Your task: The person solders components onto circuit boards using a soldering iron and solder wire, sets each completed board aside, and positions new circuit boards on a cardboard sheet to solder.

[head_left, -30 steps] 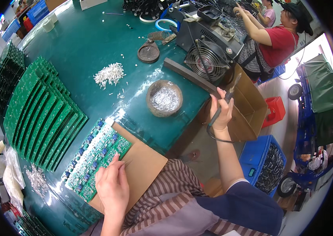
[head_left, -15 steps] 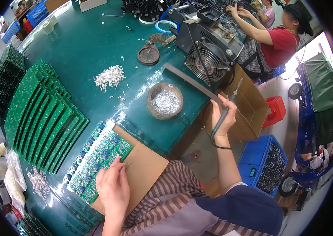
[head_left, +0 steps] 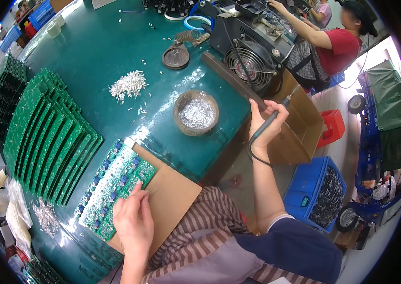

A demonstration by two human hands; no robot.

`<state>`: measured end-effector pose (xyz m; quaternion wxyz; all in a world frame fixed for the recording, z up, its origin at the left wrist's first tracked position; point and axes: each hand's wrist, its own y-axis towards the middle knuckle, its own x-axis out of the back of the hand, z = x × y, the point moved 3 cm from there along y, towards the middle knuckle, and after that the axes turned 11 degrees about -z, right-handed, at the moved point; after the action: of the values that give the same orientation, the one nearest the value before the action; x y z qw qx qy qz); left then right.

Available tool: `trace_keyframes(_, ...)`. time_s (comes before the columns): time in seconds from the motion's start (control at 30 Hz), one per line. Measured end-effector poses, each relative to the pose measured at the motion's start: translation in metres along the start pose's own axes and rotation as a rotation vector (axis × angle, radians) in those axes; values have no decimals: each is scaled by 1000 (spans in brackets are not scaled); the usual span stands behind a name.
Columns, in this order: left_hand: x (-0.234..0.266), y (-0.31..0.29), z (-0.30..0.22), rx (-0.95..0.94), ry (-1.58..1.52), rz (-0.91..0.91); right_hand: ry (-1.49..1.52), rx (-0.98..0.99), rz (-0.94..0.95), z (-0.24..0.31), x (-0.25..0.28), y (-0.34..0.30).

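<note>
My right hand [head_left: 267, 124], raised past the table's right edge, is closed round a soldering iron [head_left: 269, 124]. The iron's tip points up and to the right, and its cord loops below my wrist. Below, my left hand [head_left: 133, 222] rests at the near right edge of a green circuit board [head_left: 110, 191] fitted with blue and white parts. Its fingers are bent together, with the index fingertip on the board. A thin pointed thing [head_left: 152, 192] sticks out beside that hand; its kind is unclear. The board lies on a brown cardboard sheet [head_left: 174, 191].
A round bowl of shiny metal [head_left: 176, 113] stands on the green table, with a pile of small white parts [head_left: 128, 85] beyond. Stacked green boards [head_left: 51, 142] fill the left side. A fan unit [head_left: 250, 66], cardboard box [head_left: 304, 123] and blue crate [head_left: 300, 194] are at right. A co-worker [head_left: 338, 47] sits behind.
My right hand has lifted a little, and the soldering iron leans further right. My left hand stays at the board. The whole view has shifted slightly.
</note>
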<state>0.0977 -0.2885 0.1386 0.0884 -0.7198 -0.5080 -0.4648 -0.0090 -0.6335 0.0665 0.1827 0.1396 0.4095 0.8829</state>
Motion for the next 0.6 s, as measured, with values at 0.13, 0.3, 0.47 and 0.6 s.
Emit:
trace_keyframes(0.13, 0, 2, -1, -11, -13, -1, 49, -6, 10, 2, -11, 2)
trace_keyframes(0.3, 1, 1, -3, 23, -19, 2, 29, 17, 58, 9, -11, 6)
trace_keyframes(0.47, 1, 1, 0, -37, -32, -8, 318, 377, -11, 58, 1, 48)
trace_keyframes(0.6, 3, 1, 2, -53, -9, 0, 370, 726, 526, 137, -67, 92)
